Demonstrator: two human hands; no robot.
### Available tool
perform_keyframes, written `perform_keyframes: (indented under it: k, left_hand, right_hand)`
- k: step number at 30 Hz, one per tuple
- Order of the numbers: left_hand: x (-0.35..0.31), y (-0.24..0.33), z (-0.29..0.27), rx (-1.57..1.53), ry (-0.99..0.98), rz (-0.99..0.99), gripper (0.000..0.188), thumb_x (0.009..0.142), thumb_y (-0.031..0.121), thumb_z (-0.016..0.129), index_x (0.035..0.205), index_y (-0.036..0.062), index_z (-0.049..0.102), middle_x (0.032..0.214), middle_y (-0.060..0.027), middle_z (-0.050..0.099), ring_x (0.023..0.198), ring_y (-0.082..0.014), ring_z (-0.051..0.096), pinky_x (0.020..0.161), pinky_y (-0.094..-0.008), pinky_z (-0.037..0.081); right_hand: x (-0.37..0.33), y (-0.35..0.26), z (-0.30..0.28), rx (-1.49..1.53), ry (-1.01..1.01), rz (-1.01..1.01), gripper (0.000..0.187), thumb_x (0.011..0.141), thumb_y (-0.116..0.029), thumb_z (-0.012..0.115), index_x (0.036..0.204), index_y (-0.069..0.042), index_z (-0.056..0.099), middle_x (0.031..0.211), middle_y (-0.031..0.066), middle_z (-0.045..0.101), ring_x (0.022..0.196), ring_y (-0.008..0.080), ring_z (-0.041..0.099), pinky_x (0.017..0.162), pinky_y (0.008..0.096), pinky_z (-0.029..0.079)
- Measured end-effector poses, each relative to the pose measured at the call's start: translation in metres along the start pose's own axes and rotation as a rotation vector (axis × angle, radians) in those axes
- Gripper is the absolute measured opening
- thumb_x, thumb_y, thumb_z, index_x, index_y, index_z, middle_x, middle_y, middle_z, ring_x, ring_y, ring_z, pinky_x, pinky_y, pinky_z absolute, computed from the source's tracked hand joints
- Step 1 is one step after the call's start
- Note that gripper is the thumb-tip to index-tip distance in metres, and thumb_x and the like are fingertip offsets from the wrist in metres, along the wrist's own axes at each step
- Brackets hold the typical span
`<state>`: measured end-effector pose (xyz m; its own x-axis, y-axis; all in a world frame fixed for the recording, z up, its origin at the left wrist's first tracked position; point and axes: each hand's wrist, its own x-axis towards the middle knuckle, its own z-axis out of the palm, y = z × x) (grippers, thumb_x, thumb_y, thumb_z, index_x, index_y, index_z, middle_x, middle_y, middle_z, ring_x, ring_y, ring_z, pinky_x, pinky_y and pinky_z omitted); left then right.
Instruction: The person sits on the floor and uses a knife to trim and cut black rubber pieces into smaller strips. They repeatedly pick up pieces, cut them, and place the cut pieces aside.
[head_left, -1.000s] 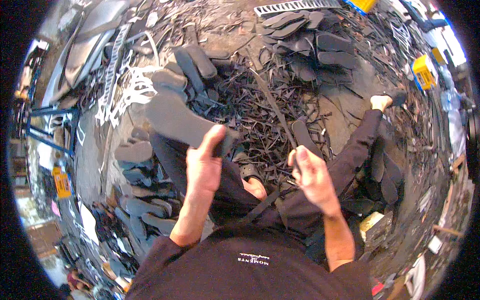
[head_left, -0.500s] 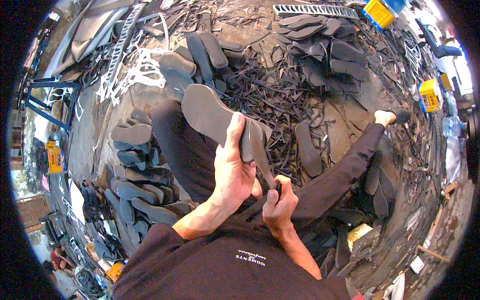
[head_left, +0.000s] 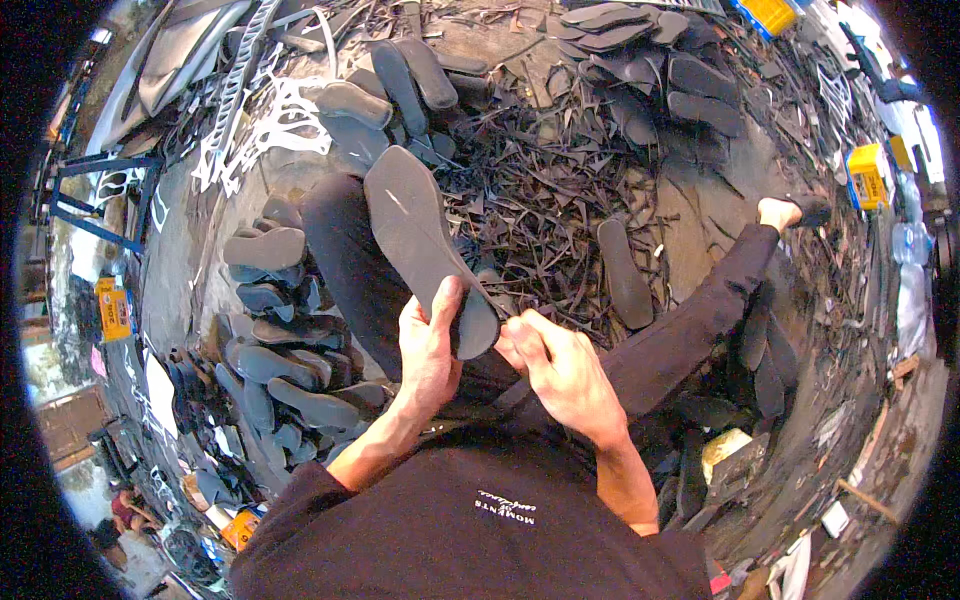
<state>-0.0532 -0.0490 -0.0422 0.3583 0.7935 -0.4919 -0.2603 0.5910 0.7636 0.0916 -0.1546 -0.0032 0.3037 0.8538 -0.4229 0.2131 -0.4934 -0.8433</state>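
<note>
A grey shoe sole (head_left: 405,215) with a pale scratch is held up in front of me, its broad end pointing away and its rounded end toward me. My left hand (head_left: 428,350) grips that near end, thumb on top of the flat face. Close by, my right hand (head_left: 570,375) is closed in a pinch at the sole's right edge. Whatever lies between its fingers is hidden, though a thin dark edge of material runs along the sole toward them.
Dark offcuts (head_left: 540,190) litter the floor ahead, with a single sole (head_left: 625,275) beside them. Stacks of soles lie at the left (head_left: 290,365) and far right (head_left: 705,95). White cut-out scraps (head_left: 290,125) and a yellow box (head_left: 868,178) sit farther out.
The sole has turned more upright, and my left hand has shifted down to its near end. My right hand has moved up to the sole's edge from lower down, where it held a hanging strip.
</note>
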Motion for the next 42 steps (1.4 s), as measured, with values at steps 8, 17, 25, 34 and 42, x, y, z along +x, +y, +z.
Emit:
perform_keyframes:
  k: [8, 17, 25, 34, 42]
  left_hand:
    - [0.012, 0.033, -0.041, 0.073, 0.306, 0.364, 0.024, 0.104, 0.029, 0.071, 0.117, 0.0091, 0.069, 0.109, -0.0053, 0.073, 0.093, -0.0172, 0.069, 0.085, -0.0363, 0.056]
    - [0.154, 0.100, -0.294, 1.785, 1.218, 0.771, 0.082, 0.086, 0.022, 0.071, 0.162, 0.0266, 0.043, 0.106, -0.0192, 0.062, 0.092, -0.0367, 0.067, 0.078, -0.0500, 0.056]
    - [0.158, 0.064, -0.297, 1.727, 0.922, 0.338, 0.103, 0.077, 0.040, 0.089, 0.162, 0.0101, 0.038, 0.136, -0.0323, 0.046, 0.101, -0.0466, 0.067, 0.097, -0.0468, 0.057]
    - [0.039, 0.027, 0.039, 0.864, -0.376, 0.790, 0.085, 0.081, 0.023, 0.093, 0.153, 0.0036, 0.051, 0.146, -0.0203, 0.058, 0.121, -0.0318, 0.064, 0.101, -0.0450, 0.053]
    - [0.069, -0.023, 0.055, 0.264, -0.329, 0.055, 0.031, 0.102, 0.022, 0.076, 0.125, 0.0027, 0.065, 0.110, -0.0015, 0.072, 0.094, -0.0099, 0.066, 0.086, -0.0293, 0.055]
  right_hand:
    - [0.077, 0.079, -0.012, 0.125, 0.464, -0.162, 0.052, 0.098, -0.057, 0.075, 0.100, -0.005, 0.067, 0.072, -0.0002, 0.059, 0.066, 0.0112, 0.056, 0.063, 0.0315, 0.049]
    - [0.111, 0.275, -0.062, -0.421, 0.732, 0.190, 0.104, 0.071, -0.028, 0.099, 0.155, -0.003, 0.043, 0.149, 0.0220, 0.055, 0.138, 0.0404, 0.055, 0.115, 0.0486, 0.048]
    - [0.110, 0.248, -0.061, -0.411, 0.878, 0.135, 0.080, 0.082, -0.022, 0.089, 0.150, -0.005, 0.050, 0.139, 0.0241, 0.061, 0.123, 0.0442, 0.063, 0.109, 0.0511, 0.050]
    - [0.065, 0.103, -0.060, 0.463, 0.641, -0.004, 0.072, 0.096, -0.040, 0.082, 0.150, -0.002, 0.054, 0.141, 0.0126, 0.064, 0.122, 0.0235, 0.062, 0.113, 0.0407, 0.046]
    - [-0.001, 0.047, -0.033, 0.491, 0.488, -0.063, 0.068, 0.117, -0.054, 0.030, 0.128, 0.004, 0.065, 0.108, 0.0149, 0.075, 0.051, 0.0125, 0.058, 0.052, 0.0298, 0.051]
